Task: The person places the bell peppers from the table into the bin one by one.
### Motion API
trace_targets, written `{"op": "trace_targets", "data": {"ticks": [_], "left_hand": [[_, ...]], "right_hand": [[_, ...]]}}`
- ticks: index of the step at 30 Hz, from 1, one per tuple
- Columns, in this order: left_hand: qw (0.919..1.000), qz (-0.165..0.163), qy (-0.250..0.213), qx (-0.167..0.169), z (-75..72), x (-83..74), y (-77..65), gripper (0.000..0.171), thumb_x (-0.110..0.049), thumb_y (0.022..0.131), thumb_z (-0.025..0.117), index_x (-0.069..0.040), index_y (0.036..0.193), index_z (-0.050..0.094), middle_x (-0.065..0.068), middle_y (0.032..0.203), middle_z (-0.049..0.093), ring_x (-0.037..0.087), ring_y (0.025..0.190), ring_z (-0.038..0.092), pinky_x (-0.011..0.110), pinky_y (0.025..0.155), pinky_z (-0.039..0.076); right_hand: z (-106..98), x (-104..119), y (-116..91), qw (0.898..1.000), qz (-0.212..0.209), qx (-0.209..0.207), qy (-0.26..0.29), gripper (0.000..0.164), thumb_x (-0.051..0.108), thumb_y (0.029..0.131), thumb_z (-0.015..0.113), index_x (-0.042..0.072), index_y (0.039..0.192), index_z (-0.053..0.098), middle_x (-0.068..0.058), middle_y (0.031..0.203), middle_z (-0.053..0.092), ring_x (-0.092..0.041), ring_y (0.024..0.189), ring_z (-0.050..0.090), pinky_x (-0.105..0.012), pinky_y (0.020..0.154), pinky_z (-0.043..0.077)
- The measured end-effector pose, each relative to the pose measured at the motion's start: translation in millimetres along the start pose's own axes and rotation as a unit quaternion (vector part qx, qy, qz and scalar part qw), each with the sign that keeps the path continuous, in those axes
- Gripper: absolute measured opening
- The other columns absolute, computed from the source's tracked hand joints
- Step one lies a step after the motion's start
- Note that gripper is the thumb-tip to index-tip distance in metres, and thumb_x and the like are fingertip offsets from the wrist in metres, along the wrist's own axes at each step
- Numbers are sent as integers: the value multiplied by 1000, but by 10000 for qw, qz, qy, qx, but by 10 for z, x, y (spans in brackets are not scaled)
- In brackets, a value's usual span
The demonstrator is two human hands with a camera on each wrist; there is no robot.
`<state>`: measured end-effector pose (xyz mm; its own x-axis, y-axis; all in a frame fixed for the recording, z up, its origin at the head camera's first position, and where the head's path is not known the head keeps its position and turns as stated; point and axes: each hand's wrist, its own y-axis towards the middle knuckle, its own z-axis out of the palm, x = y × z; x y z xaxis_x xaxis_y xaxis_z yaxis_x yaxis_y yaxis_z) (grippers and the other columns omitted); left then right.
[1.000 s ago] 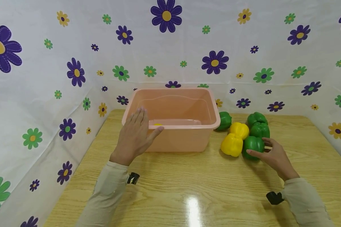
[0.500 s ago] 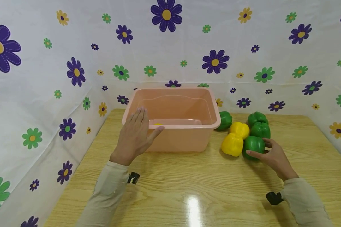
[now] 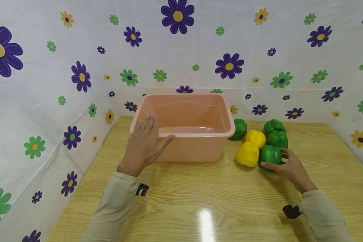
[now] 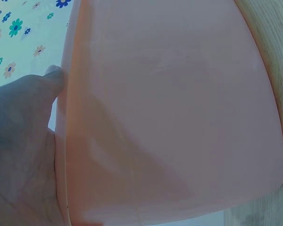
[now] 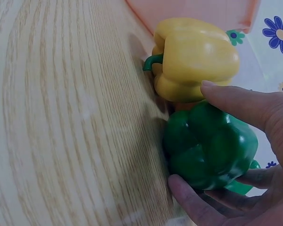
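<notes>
My left hand point(image 3: 143, 143) rests on the near-left rim of a pink plastic bin point(image 3: 193, 148), fingers straight over it and thumb along the edge. A small bit of something yellow point(image 3: 168, 132) shows inside the bin; the rest is hidden. On the right, my right hand point(image 3: 294, 171) holds the nearest green bell pepper point(image 3: 270, 155), thumb on the near side and fingers curled round the far side. That pepper still sits on the table. Touching or close beside it is a yellow bell pepper point(image 5: 198, 56), stem facing the camera in the right wrist view.
Behind stand a second yellow pepper point(image 3: 255, 137) and two green peppers point(image 3: 274, 126). Another green pepper point(image 3: 239, 128) sits against the bin's right side. The wooden table point(image 3: 181, 201) backs onto a flower-print cloth point(image 3: 193, 50).
My right thumb has shifted slightly down along the green pepper. My left hand, the bin and the peppers have stayed in place.
</notes>
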<state>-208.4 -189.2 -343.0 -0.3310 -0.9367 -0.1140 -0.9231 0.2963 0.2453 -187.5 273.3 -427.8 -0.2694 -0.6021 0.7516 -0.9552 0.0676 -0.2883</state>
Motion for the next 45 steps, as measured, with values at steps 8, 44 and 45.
{"op": "trace_targets", "data": {"ticks": [8, 44, 45], "left_hand": [[10000, 1, 44, -24, 9, 4, 7, 96, -67, 102, 37, 12, 155, 22, 27, 163, 22, 37, 153, 17, 47, 125, 12], [10000, -17, 31, -26, 30, 15, 15, 97, -68, 101, 36, 11, 156, 21, 26, 163, 21, 37, 153, 16, 46, 126, 11], [10000, -15, 27, -40, 31, 15, 15, 97, -68, 101, 36, 11, 155, 22, 27, 163, 21, 37, 153, 16, 46, 126, 11]], "right_hand": [[-5, -15, 10, 9999, -20, 75, 65, 121, 51, 88, 76, -11, 157, -2, -42, 156, 12, -56, 136, 28, -68, 110, 33], [-70, 25, -55, 9993, -229, -55, 276, 115, 45, 91, 75, -14, 155, 1, -43, 155, 13, -57, 137, 28, -67, 110, 35], [-75, 30, -60, 9992, -259, -77, 286, 114, 45, 91, 75, -14, 155, 1, -43, 155, 13, -57, 137, 28, -67, 110, 35]]}}
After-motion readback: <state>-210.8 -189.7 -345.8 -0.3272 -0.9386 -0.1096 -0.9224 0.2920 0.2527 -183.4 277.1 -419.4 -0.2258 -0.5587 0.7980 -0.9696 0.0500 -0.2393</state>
